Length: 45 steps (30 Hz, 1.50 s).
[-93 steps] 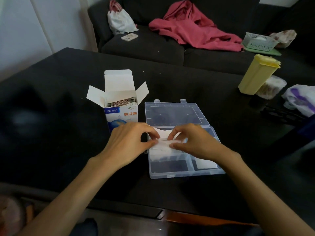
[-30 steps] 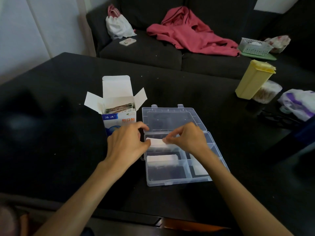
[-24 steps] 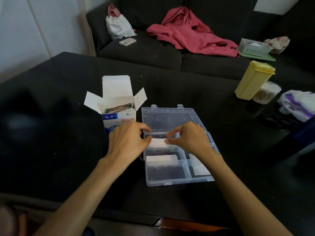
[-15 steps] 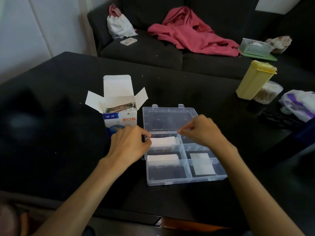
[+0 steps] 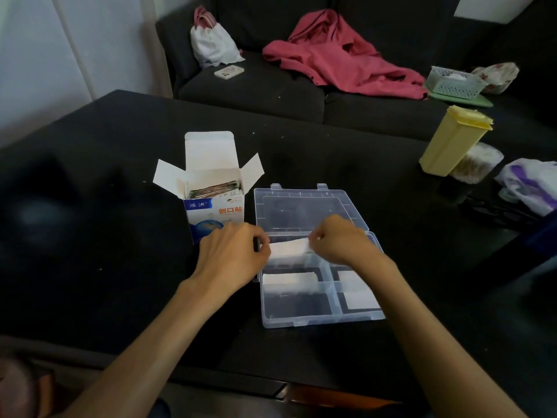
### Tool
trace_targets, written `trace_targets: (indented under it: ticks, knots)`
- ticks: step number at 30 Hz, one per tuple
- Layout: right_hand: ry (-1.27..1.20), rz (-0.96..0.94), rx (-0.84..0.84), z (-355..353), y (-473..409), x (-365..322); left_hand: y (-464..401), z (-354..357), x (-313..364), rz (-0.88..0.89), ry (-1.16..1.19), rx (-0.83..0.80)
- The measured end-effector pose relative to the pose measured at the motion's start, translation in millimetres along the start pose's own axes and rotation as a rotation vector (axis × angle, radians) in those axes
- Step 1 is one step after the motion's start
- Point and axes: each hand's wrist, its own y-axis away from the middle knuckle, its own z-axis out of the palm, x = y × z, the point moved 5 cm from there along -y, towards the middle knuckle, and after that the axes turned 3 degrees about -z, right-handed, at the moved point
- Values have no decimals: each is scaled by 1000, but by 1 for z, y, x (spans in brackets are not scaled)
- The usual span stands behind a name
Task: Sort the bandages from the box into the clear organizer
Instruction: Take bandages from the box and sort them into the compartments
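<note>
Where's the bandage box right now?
In the head view, the bandage box stands open on the black table, just left of the clear organizer, beyond the left hand.

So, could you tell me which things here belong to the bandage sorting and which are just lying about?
Part of the job:
bandage box
clear organizer
white bandage stack, held by left hand and right hand

Lying about:
yellow container
pink jacket
white bag
phone

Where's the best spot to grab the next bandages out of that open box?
Probably from above: the bandage box stands upright with flaps open, and the bandages stand on edge inside. Pinch their exposed top edges with fingers and lift straight up.
</note>
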Motion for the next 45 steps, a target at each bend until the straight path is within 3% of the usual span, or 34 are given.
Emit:
trace_targets:
  ticks: [3, 6, 15, 20, 26, 30, 37, 45]
  knots:
    - [-94, 8, 10, -11, -4, 9, 1, -1, 0, -1, 6, 10]
    - [-95, 11, 136, -31, -4, 17, 0, 0, -1, -1, 16, 14]
    - [221, -82, 183, -10, 15, -8, 0, -1, 0, -3, 12, 3]
    - [154, -56, 202, -12, 9, 1, 0, 2, 0, 13, -13, -26]
    - [115, -313, 150, -8, 4, -6, -1, 3, -1, 7, -30, -42]
    - [177, -325, 133, -1, -1, -3, 0, 4, 0, 16, -22, -51]
    - [-35, -312, 80, 3, -9, 2, 0, 2, -1, 11, -14, -49]
    - [-62, -335, 126, -2, -10, 3, -1, 2, 4, 9, 50, -27]
